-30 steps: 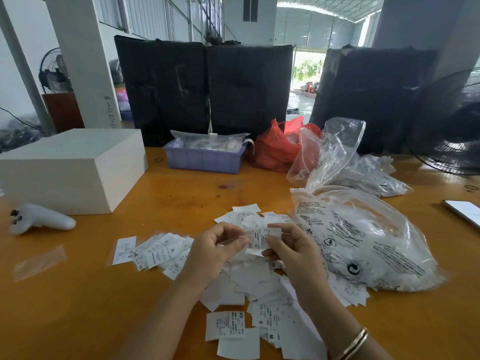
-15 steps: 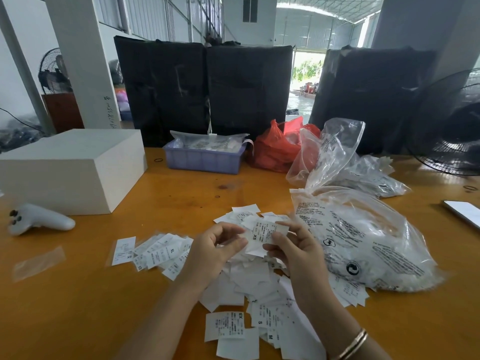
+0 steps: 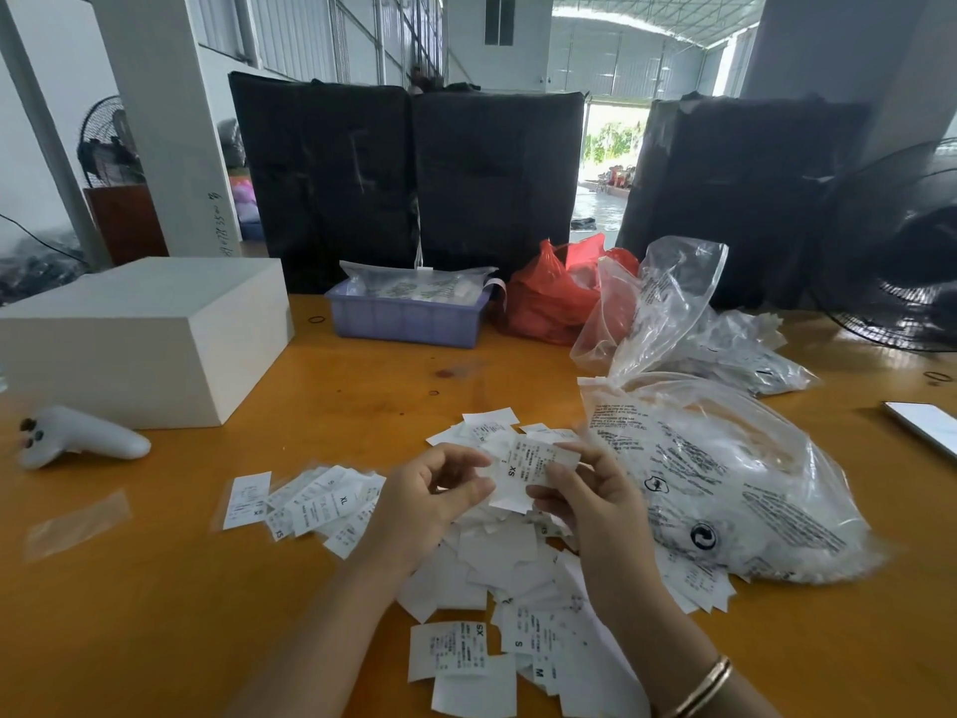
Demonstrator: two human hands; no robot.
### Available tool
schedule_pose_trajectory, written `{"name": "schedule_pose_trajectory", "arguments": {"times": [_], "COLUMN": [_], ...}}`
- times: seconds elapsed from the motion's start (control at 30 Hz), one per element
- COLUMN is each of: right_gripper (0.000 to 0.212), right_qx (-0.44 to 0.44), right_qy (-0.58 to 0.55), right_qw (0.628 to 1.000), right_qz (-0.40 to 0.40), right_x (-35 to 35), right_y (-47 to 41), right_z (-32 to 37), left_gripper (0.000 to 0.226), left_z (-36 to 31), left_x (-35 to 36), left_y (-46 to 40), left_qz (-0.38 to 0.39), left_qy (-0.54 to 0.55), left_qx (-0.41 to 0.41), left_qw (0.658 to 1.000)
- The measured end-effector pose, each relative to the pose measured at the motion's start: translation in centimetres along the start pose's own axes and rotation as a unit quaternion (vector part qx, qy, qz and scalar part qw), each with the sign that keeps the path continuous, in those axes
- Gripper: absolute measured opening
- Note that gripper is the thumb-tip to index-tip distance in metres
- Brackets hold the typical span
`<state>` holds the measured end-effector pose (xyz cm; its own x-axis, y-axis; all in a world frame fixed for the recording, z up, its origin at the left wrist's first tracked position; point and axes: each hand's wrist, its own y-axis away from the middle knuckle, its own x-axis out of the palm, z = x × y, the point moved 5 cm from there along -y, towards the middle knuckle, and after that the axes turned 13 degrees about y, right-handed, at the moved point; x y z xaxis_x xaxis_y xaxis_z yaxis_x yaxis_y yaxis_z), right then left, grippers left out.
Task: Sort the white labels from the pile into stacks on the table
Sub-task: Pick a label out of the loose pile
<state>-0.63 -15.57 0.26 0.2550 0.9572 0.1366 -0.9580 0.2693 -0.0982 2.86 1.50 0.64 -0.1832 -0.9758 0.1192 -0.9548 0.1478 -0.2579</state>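
Label (image 3: 523, 471) pinched in right hand (image 3: 590, 497), long axis running away from body; left hand (image 3: 430, 497) loosely curled, gripping nothing, nearer spread stack (image 3: 316, 502) leftward on counter (image 3: 155, 588).

White labels (image 3: 518, 557) printed with black size codes are lying in a loose, overlapping pile near the front edge of the orange table (image 3: 155, 614). A smaller fanned stack (image 3: 316, 502), one label reading XL, is sitting just left of it. One XS label (image 3: 523, 474) is being held above the pile.
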Motion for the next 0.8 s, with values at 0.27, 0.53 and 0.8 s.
{"name": "schedule_pose_trajectory", "arguments": {"times": [0.27,0.53,0.8], "right_gripper": [0.007,0.014,0.009], "right_qx": [0.006,-0.050,-0.007], "right_qy": [0.028,0.173,0.043], "right_qw": [0.999,0.982,0.999], "right_qz": [0.025,0.056,0.021], "right_x": [0.3,1.0,0.2], "right_y": [-0.2,0.1,-0.1], "right_z": [-0.3,-0.1,0.0], "left_gripper": [0.022,0.017,0.027], "left_z": [0.2,0.2,0.2], "left_x": [0.0,0.0,-0.1], "left_y": [-0.1,0.0,-0.2], "left_qz": [0.009,0.011,0.004], "left_qy": [0.031,0.022,0.057], "left_qx": [-0.007,-0.010,-0.029], "left_qw": [0.999,1.000,0.998]}}
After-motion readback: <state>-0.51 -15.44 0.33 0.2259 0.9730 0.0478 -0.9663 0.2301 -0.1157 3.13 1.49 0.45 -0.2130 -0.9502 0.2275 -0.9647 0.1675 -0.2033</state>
